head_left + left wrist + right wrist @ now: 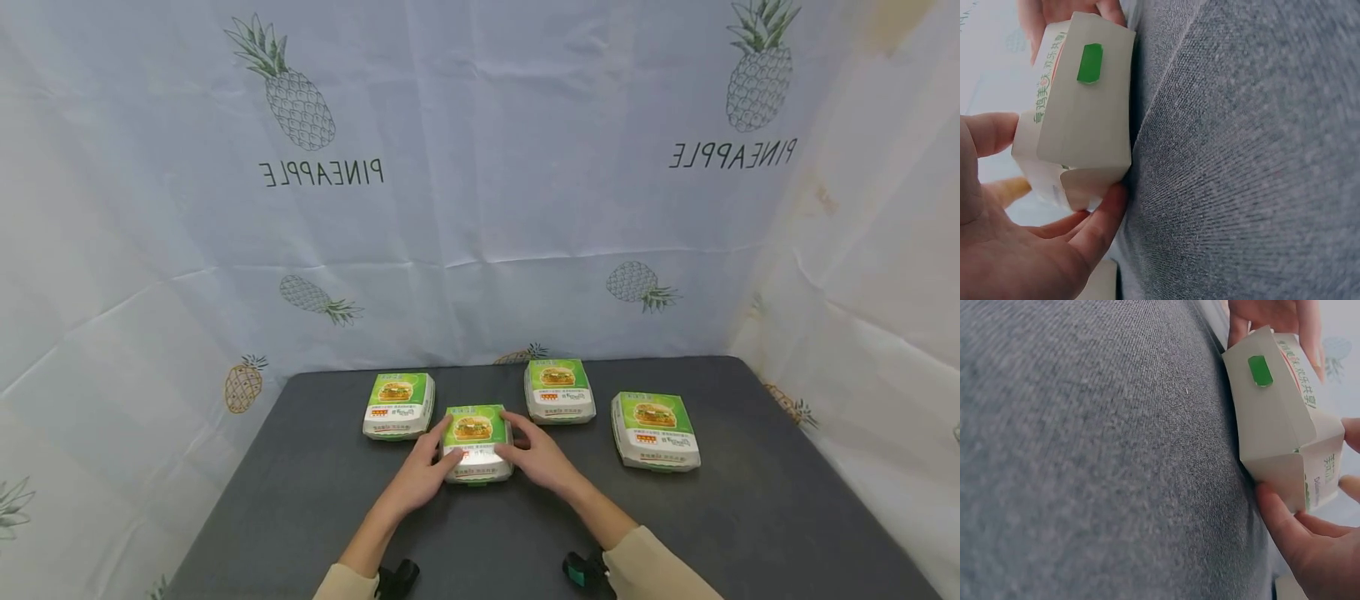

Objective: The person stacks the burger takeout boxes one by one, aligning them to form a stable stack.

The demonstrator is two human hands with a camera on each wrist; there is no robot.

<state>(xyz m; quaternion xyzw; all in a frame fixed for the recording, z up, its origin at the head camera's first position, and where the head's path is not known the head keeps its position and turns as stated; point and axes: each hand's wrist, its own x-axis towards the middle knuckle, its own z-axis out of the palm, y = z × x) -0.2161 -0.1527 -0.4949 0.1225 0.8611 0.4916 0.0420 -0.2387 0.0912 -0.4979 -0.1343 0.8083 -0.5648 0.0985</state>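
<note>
A closed green-and-white cardboard burger box is clamped between the left grip and right grip on the dark grey fabric surface. Handling is apparently under way (release not yet made); the matching left box, rear box and right box are left untouched.

Centre burger box: smooth paper card, glossy on top. Tablecloth: matt, rough cloth. Backdrop: creased cloth.

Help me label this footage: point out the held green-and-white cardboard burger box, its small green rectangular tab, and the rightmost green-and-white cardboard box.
Held burger box [477,442]: head view, lid top.
Small green tab [1090,63]: left wrist view, tab's middle.
Rightmost box [656,431]: head view, lid top.
</note>
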